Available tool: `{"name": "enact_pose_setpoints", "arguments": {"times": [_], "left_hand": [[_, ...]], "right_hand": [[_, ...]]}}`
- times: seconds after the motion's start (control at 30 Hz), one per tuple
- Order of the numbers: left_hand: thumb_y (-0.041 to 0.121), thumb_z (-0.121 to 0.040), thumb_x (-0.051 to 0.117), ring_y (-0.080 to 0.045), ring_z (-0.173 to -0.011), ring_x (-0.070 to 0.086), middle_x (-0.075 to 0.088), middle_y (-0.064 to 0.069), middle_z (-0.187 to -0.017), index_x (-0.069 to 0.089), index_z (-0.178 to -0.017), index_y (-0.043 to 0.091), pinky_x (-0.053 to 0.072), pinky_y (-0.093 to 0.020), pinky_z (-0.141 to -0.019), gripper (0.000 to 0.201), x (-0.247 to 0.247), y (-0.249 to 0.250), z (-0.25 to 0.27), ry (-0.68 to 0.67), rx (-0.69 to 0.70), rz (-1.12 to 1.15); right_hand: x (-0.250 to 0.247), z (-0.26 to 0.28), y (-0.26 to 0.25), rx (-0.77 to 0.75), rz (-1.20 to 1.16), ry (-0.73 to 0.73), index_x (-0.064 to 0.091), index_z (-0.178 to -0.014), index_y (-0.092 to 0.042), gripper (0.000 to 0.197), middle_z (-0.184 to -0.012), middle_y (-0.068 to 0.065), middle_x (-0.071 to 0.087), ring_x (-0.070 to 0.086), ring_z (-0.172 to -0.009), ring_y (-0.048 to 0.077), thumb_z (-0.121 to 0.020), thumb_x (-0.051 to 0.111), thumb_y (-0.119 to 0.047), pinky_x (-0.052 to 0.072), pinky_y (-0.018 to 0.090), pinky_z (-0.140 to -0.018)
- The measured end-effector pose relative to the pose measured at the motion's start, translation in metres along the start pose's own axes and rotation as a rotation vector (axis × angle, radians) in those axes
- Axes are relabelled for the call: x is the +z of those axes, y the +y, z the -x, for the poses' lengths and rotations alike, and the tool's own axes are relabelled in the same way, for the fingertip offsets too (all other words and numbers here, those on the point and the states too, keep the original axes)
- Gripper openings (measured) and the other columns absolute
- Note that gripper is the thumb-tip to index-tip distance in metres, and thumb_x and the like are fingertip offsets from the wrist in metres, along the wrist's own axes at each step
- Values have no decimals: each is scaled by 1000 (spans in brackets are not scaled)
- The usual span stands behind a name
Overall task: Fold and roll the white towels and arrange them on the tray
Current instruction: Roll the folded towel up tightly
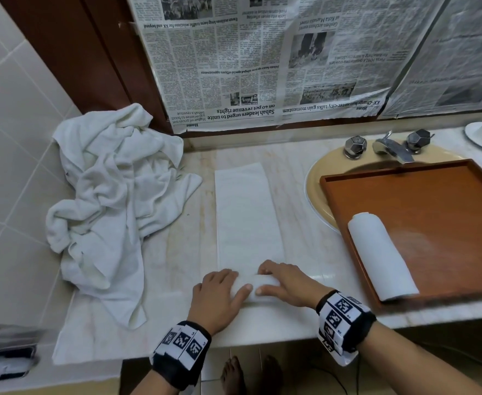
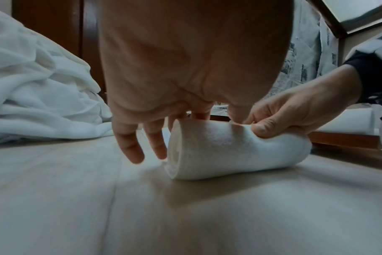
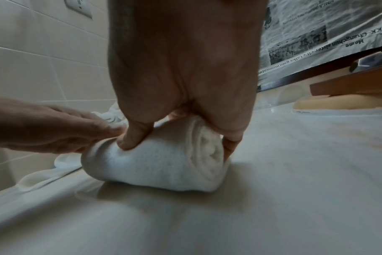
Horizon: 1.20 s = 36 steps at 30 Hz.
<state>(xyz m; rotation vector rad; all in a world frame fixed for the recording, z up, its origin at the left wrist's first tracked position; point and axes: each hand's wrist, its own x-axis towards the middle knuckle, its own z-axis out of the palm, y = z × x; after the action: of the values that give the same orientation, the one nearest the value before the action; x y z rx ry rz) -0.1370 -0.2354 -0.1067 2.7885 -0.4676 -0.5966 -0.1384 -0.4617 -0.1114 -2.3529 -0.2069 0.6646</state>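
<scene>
While folded towel strip (image 1: 248,212) lay lengthwise at frame centre on desk (image 1: 299,252), both hands clamped its started roll (image 1: 258,289): left hand (image 1: 220,295) steadying end, right hand (image 1: 287,283) pinching layers tight. Finished roll (image 1: 382,255) sat on tray (image 1: 433,201), right; unfolded towels (image 1: 111,195) heaped left.

Towel pile (image 1: 111,206) lies left of the folded towel (image 1: 248,212); tray (image 1: 433,195) right, over the sink (image 1: 317,178).
</scene>
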Motion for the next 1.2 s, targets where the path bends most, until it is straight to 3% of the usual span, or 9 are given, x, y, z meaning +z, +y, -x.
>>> {"name": "enact_pose_setpoints", "arguments": {"times": [0.17,0.27,0.43,0.57,0.73,0.87,0.93,1.03,1.2], "left_hand": [[97,-64,19,-14,-134,32,34,11,-149,40,-146,30,37,-36,-106,108,6,-13,0,-31,61,75],[99,-63,9,-16,-128,40,42,9,-142,42,-145,32,41,-36,-103,110,10,-18,-1,10,83,127],[93,-70,22,-16,-124,39,43,12,-135,48,-137,35,42,-36,-94,93,7,-19,-9,-20,81,71],[90,-66,22,-19,-127,32,38,10,-138,46,-137,34,38,-42,-101,93,5,-21,-16,-82,36,130],[87,-78,25,-13,-128,27,37,18,-140,39,-143,44,34,-37,-100,79,13,-22,-10,90,96,192],[86,-81,18,-12,-125,36,44,19,-134,41,-141,47,36,-36,-99,75,18,-20,-12,142,64,247],[91,-75,11,-14,-125,38,46,17,-134,41,-142,47,37,-38,-100,85,14,-21,-18,96,39,240],[95,-68,5,-16,-126,36,46,15,-136,41,-143,45,38,-41,-102,97,2,-23,-27,8,30,206],[68,-94,39,-19,-126,36,43,7,-136,45,-141,39,40,-43,-102,56,-5,-16,-31,-33,-4,204]], "right_hand": [[-8,-6,-5,21,-109,8,69,-102,-26,44,-99,-8,69,61,-95,10,-80,69,-64,46,27,-85],[-9,-9,-10,63,-108,92,69,-90,-23,47,-88,-8,66,60,-85,8,-75,71,-68,44,26,-75],[19,6,-11,-187,587,461,66,-103,-23,48,-98,-2,60,59,-87,22,-85,44,-61,48,37,-69],[34,15,-6,-252,659,424,59,-112,-20,47,-105,1,57,59,-89,22,-81,56,-55,51,35,-74],[4,-1,-4,-113,325,72,51,-135,-19,69,-127,2,52,46,-117,22,-89,30,-65,37,35,-97],[-17,-15,-7,-57,137,-58,58,-126,-15,41,-122,6,57,49,-116,24,-100,50,-46,38,37,-100],[-12,-14,-9,-33,189,10,55,-127,-15,40,-123,6,56,50,-115,25,-102,45,-44,40,38,-97],[12,1,-16,-128,538,316,58,-120,-14,44,-112,6,57,55,-99,28,-94,42,-45,46,41,-84],[40,0,-9,-117,632,397,59,-117,-11,54,-107,6,57,56,-95,27,-70,68,-36,43,42,-91]]}}
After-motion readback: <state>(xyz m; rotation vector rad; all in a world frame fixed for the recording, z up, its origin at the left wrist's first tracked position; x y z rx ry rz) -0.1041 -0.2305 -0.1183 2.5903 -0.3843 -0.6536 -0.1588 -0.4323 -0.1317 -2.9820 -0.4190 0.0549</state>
